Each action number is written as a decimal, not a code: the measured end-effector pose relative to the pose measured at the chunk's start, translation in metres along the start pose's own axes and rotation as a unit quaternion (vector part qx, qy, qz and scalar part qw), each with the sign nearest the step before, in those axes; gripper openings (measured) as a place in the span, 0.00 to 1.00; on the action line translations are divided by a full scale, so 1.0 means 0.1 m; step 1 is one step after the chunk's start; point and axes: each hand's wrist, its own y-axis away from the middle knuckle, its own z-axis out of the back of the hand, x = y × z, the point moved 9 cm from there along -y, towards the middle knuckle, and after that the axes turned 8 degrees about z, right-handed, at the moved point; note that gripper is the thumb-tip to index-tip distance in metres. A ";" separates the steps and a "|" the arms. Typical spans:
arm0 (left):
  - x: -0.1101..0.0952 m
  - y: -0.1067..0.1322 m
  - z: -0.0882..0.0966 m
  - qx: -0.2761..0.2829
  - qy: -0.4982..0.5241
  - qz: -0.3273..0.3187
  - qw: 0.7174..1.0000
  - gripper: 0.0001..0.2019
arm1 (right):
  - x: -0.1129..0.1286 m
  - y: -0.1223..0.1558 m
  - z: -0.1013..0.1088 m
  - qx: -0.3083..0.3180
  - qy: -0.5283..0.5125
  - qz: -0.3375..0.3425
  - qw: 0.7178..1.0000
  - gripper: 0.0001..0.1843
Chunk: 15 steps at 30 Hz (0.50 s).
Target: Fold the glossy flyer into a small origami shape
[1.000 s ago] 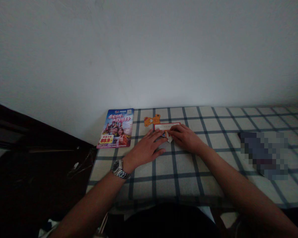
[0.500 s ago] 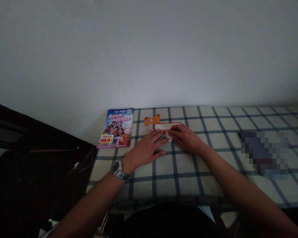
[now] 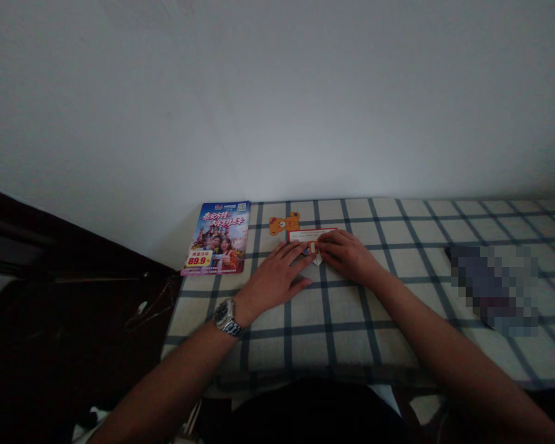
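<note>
On the checked tablecloth [image 3: 351, 327] a small folded piece of paper [image 3: 315, 255] lies between my two hands. My left hand [image 3: 275, 277], with a metal watch at its wrist, lies flat with its fingers stretched out, the fingertips pressing the paper's left side. My right hand [image 3: 346, 254] has its fingers curled together on the paper's right edge, pinching or pressing it. Just behind the hands lies a white card with a red border [image 3: 311, 235], joined to an orange bear shape [image 3: 284, 223].
A colourful flyer with "89.9" on it [image 3: 218, 237] lies at the table's far left corner. A blurred dark object [image 3: 494, 285] rests on the right. A white wall stands right behind the table. Dark furniture [image 3: 65, 296] sits left of the table.
Almost nothing differs. Both hands stay on the small folded paper; the view has shifted very slightly.
</note>
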 end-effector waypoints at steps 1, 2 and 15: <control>0.00 0.00 0.01 -0.001 0.000 0.003 1.000 0.29 | 0.00 0.00 0.00 0.000 0.007 -0.002 1.000 0.14; -0.01 0.00 0.01 0.000 -0.001 0.007 1.000 0.29 | -0.01 0.00 0.01 0.000 0.012 -0.005 1.000 0.14; -0.04 -0.08 0.02 0.009 -0.016 0.027 0.999 0.28 | 0.00 0.01 0.00 0.017 0.031 -0.013 0.999 0.15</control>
